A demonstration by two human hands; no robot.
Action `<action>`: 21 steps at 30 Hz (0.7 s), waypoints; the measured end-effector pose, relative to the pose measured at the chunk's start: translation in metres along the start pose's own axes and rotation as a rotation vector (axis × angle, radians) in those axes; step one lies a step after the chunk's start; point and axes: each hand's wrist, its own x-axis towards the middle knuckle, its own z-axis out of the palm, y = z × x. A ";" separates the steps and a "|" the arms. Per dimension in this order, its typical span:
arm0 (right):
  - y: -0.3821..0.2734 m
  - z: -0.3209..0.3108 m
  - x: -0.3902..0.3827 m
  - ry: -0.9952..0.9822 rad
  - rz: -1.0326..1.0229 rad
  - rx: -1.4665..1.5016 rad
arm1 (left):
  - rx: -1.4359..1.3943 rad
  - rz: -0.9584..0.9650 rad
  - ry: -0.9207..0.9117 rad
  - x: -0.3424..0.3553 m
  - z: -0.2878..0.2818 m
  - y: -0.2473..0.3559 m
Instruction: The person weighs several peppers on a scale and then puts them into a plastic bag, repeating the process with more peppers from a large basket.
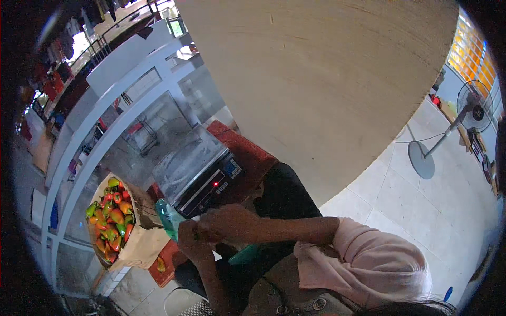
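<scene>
My left hand (pixel 191 237) and my right hand (pixel 224 222) meet in front of my lap, fingers closed. Between and around them is a thin, see-through green plastic bag (pixel 167 218). One part of it sticks out past my left hand toward the scale; more green plastic (pixel 245 255) shows below my right forearm. My fingertips are partly hidden behind the hands themselves. Just beyond the hands stands a digital scale (pixel 192 166) with a flat metal pan, dark keypad and a red light. To the left, a cardboard box (pixel 142 242) holds several red, green and orange peppers (pixel 112 218).
The scale rests on a red surface (pixel 245 150). One pepper (pixel 161 264) lies on a red surface beside the box. A large tan board (pixel 327 79) rises ahead. White-framed glass panels (pixel 113 129) stand at the left; a pedestal fan (pixel 474 108) is on the right.
</scene>
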 end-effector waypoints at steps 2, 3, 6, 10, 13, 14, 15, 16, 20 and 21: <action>0.036 0.013 0.015 0.267 -0.266 -0.090 | -0.140 0.011 -0.032 0.004 -0.010 0.008; 0.048 0.017 0.022 0.526 -0.540 -0.180 | -0.276 0.010 -0.058 0.005 -0.017 0.013; 0.060 -0.001 0.040 0.165 -0.649 0.732 | -0.357 0.060 -0.039 0.010 -0.035 0.035; 0.055 0.008 0.043 -0.273 -0.221 1.237 | -0.486 -0.107 0.035 0.024 -0.033 0.056; 0.056 0.050 0.031 -0.087 0.106 1.805 | -0.361 -0.248 -0.075 0.048 -0.015 0.055; 0.046 0.068 0.027 -0.005 0.206 1.949 | -0.452 -0.253 -0.026 0.048 -0.006 0.044; 0.036 0.082 0.026 0.047 0.285 2.040 | -0.536 -0.254 0.034 0.045 0.004 0.028; 0.032 0.087 0.022 0.089 0.340 2.066 | -0.516 -0.275 0.060 0.043 0.010 0.018; 0.037 0.066 0.011 0.201 0.356 1.594 | -0.379 -0.225 0.133 0.025 0.027 -0.013; 0.039 0.055 0.009 0.229 0.303 1.315 | -0.337 -0.160 0.157 0.020 0.029 -0.017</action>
